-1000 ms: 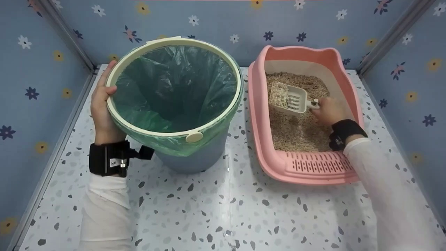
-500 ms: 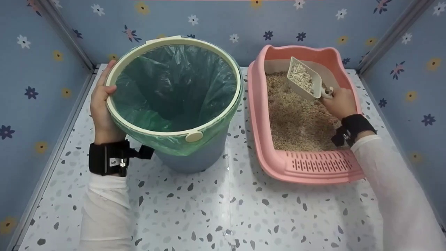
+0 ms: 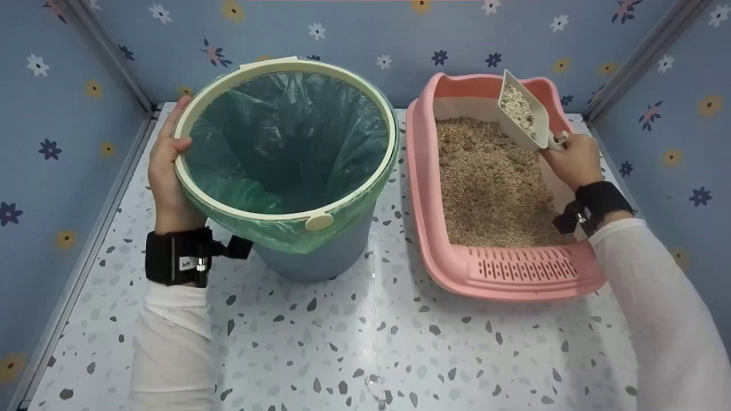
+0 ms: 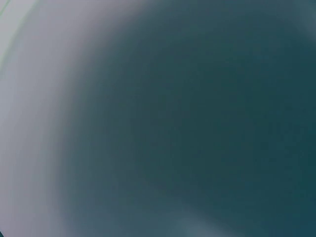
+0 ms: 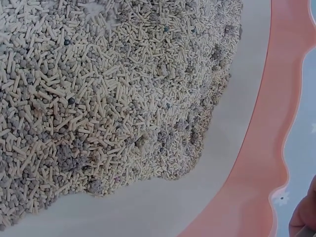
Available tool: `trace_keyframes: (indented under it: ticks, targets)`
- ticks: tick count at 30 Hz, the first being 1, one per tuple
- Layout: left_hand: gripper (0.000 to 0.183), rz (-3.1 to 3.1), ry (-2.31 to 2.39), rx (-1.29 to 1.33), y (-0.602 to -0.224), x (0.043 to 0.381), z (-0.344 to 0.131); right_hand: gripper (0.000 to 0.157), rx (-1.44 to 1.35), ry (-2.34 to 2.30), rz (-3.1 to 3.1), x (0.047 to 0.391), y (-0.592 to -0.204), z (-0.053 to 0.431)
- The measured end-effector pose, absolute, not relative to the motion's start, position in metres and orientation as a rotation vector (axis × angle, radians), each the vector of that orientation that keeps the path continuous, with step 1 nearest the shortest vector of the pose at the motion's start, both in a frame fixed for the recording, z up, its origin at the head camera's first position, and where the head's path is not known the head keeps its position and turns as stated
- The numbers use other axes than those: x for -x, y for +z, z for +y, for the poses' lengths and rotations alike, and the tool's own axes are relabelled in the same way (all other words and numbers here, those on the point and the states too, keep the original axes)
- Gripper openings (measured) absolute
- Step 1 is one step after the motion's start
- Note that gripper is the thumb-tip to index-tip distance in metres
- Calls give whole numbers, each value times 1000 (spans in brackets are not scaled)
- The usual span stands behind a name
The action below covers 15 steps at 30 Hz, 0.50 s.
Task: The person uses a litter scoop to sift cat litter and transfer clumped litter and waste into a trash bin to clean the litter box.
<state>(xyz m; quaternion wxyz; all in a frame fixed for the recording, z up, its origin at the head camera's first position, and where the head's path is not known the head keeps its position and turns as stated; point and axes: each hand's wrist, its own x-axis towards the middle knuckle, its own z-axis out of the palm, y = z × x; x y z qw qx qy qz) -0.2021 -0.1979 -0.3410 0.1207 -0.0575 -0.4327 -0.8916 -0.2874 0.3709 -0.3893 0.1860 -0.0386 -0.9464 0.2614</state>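
A white slotted litter scoop (image 3: 541, 121) loaded with pale litter is gripped by the handle in my right hand (image 3: 578, 164). It is tilted above the back right part of a pink litter box (image 3: 418, 188). Brown pellet litter (image 3: 485, 194) covers the box floor. My left hand (image 3: 168, 185) holds the left side of a blue trash can (image 3: 325, 260), its thumb at the cream rim. A green plastic bag (image 3: 291, 137) lines the can. In the right wrist view, the litter (image 5: 98, 98) fills most of the picture, and a bit of my right hand (image 5: 306, 215) shows at the corner.
Blue flowered panels (image 3: 354, 34) close in the back and both sides. The speckled white floor (image 3: 320, 348) stretches in front of the can and box, with a narrow strip between them. The left wrist view is a dark blur.
My right hand has lifted the scoop off the litter, tilted it and moved it towards the back right, still carrying its load. My left hand and the can have stayed put.
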Motion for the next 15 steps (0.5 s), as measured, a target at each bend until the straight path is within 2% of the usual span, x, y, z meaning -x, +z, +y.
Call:
trace_keyframes:
  ticks: [15]
  targets:
    - [58,-1227,-2629,183,-340,201,-198,30,-59,269,-2361,278,-393,375]
